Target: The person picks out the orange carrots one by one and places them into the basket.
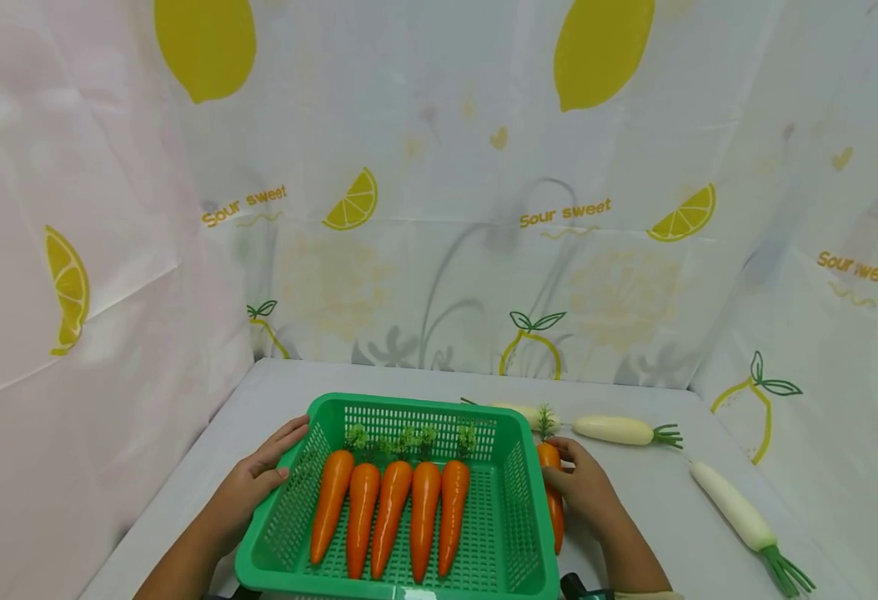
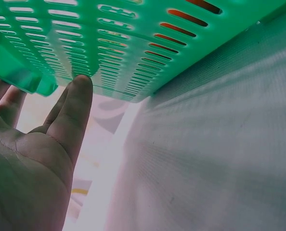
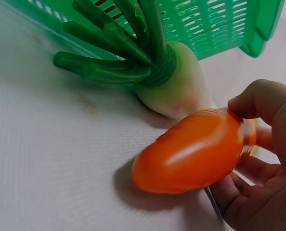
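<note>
A green basket (image 1: 517, 487) with slotted walls stands in front of me, holding several orange carrots (image 1: 393, 517) laid side by side with leafy tops toward the back. My left hand (image 1: 254, 479) touches its left side; in the left wrist view a nearly straight finger (image 2: 75, 108) rests against the outer wall. Just outside the right wall, my right hand (image 1: 584, 483) grips another carrot (image 1: 551, 500) between thumb and fingers. The right wrist view shows this carrot (image 3: 191, 151) beside a white radish (image 3: 176, 86) with green stems.
On the white table (image 1: 634, 500), one radish (image 1: 529, 414) lies behind the basket, partly hidden. Another radish (image 1: 619, 429) lies at the back right, and a third radish (image 1: 739, 508) slants along the right side. A lemon-printed curtain (image 1: 439, 250) encloses the table.
</note>
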Demonstrator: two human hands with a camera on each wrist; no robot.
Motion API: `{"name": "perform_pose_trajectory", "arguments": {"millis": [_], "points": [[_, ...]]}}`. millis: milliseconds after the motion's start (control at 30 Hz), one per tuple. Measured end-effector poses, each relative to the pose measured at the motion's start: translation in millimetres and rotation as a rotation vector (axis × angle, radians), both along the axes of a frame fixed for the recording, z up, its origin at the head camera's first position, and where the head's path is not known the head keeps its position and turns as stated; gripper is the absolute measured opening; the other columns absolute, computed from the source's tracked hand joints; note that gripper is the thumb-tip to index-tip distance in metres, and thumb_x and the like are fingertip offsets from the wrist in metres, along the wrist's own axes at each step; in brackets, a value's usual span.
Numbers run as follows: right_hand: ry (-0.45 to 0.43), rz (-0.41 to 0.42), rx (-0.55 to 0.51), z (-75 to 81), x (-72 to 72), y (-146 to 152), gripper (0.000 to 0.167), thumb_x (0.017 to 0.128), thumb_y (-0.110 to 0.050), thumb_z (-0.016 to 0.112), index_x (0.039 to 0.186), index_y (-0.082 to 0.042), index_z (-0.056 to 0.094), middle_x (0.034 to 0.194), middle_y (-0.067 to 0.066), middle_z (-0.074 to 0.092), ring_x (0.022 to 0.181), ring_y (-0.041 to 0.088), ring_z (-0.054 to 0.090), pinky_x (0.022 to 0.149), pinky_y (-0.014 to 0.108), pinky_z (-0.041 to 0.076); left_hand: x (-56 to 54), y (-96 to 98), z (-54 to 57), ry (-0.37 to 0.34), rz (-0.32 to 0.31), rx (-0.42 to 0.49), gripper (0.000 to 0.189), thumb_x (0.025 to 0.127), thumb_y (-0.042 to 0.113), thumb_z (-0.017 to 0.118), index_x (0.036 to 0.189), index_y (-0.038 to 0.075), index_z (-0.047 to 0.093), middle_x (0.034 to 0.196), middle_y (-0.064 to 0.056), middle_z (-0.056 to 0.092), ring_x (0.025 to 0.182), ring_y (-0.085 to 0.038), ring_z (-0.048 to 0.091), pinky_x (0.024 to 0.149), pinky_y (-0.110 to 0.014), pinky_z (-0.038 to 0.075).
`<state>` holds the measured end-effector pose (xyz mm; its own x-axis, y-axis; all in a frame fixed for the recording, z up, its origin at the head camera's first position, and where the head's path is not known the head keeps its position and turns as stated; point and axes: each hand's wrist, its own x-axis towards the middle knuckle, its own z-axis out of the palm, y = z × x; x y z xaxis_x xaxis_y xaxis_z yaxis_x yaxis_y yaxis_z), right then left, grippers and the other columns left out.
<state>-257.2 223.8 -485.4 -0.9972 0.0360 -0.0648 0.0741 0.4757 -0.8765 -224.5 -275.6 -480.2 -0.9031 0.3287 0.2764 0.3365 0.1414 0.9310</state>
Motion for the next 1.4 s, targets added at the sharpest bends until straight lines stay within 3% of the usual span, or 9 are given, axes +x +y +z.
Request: {"name": "perform_pose_trajectory", "arguments": {"millis": [667,900,1233,1400], "points": [[0.001,-0.027,0.006,11.1,2.3,1,0.058,0.097,-0.024,0.068,0.151,-0.008,0.051,0.151,0.025,0.051,0.132,0.045,0.057,0.091,0.048,0.058,0.1,0.4,-1.1,0.011,-0.003,0.005,0.053,0.109,0.006,0.042,0.162,0.001,0.034,0.175,-0.004,0.02,0.144,0.021,0.023,0.104,-0.008,0.035],[0.037,-0.024,0.045,16.7,4.4,3,0.059,0.098,-0.025,0.067,0.152,-0.01,0.051,0.151,0.023,0.053,0.128,0.04,0.058,0.091,0.048,0.057,0.3,0.7,-0.5,0.003,0.0,0.008,0.054,0.109,0.007,0.043,0.162,0.001,0.034,0.175,0.001,0.022,0.143,0.021,0.024,0.104,-0.009,0.037],[0.002,-0.012,0.046,24.0,8.5,0,0.059,0.099,-0.028,0.067,0.153,-0.01,0.05,0.152,0.025,0.051,0.128,0.039,0.057,0.09,0.046,0.057,2.8,-1.6,-0.9,-0.002,0.004,-0.003,0.054,0.11,0.009,0.043,0.163,0.002,0.033,0.175,0.002,0.021,0.144,0.022,0.022,0.104,-0.007,0.032],[-0.001,-0.008,0.041,30.1,8.9,3,0.06,0.1,-0.029,0.066,0.155,-0.011,0.048,0.154,0.025,0.049,0.133,0.042,0.054,0.094,0.048,0.056,0.6,-0.4,-1.0,-0.003,0.0,0.007,0.054,0.11,0.009,0.044,0.163,0.001,0.033,0.174,0.003,0.022,0.143,0.02,0.025,0.104,-0.01,0.039]]}}
